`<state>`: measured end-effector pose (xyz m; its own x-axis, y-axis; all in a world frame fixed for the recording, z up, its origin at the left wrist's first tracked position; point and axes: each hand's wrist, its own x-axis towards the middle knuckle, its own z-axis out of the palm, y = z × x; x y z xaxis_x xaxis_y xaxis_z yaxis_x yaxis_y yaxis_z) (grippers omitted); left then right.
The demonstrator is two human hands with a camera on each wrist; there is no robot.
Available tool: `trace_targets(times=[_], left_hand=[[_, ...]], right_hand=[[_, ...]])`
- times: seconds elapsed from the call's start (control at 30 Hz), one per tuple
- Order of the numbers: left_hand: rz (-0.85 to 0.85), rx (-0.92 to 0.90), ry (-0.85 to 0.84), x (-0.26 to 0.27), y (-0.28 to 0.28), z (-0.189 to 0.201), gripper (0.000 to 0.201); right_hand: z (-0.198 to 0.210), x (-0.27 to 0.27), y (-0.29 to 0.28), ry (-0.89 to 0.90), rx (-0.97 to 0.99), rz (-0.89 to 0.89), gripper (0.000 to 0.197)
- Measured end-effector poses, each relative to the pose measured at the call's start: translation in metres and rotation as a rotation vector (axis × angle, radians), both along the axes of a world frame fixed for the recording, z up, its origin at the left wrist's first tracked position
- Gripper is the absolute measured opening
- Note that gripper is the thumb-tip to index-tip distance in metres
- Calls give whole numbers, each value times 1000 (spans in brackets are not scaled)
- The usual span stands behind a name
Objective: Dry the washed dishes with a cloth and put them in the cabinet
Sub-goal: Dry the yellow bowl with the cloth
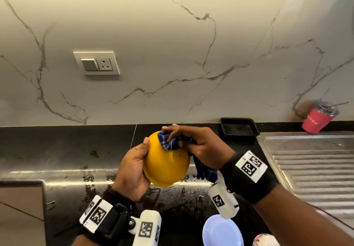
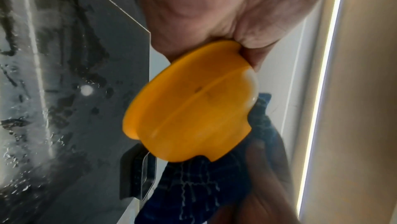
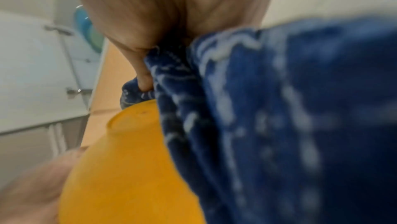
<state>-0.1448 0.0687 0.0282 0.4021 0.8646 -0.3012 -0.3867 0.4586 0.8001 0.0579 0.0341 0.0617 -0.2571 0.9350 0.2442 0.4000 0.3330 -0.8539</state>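
A yellow bowl [image 1: 165, 164] is held up over the wet black counter, its base turned toward me. My left hand [image 1: 134, 167] grips the bowl by its left side, thumb up on the wall. My right hand [image 1: 195, 146] holds a dark blue patterned cloth [image 1: 169, 140] and presses it against the bowl's upper part; the cloth's tail hangs down to the right [image 1: 206, 171]. In the left wrist view the bowl [image 2: 191, 101] fills the middle with the cloth [image 2: 193, 190] below it. In the right wrist view the cloth [image 3: 279, 117] covers the bowl [image 3: 128, 168].
A black tray [image 1: 238, 127] stands by the wall, a red tumbler [image 1: 317, 118] at the far right. A ribbed steel drainboard [image 1: 314, 161] lies to the right. A pale blue plate [image 1: 222, 232] and another dish [image 1: 265, 240] sit at the bottom edge. The counter [image 1: 67, 150] is wet.
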Motion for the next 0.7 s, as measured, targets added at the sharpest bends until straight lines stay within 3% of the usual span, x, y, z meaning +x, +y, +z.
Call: trace_targets(times=[0.1, 0.17, 0.23, 0.43, 0.6, 0.7], left_hand=[[23, -24, -84, 2, 4, -2, 54], [14, -43, -112, 2, 6, -1, 53], [2, -13, -98, 2, 6, 0, 54], [55, 77, -19, 6, -3, 1, 52], [105, 63, -53, -4, -5, 4, 48], [62, 135, 24, -5, -2, 12, 51]], right_hand=[[4, -9, -3, -403, 243, 112, 23], [3, -11, -6, -500, 366, 174, 21], [-1, -5, -5, -408, 330, 151, 21], [-17, -2, -8, 247, -8, -66, 21], [-38, 4, -16, 467, -106, -279, 19], [-42, -1, -20, 478, -111, -331, 17]])
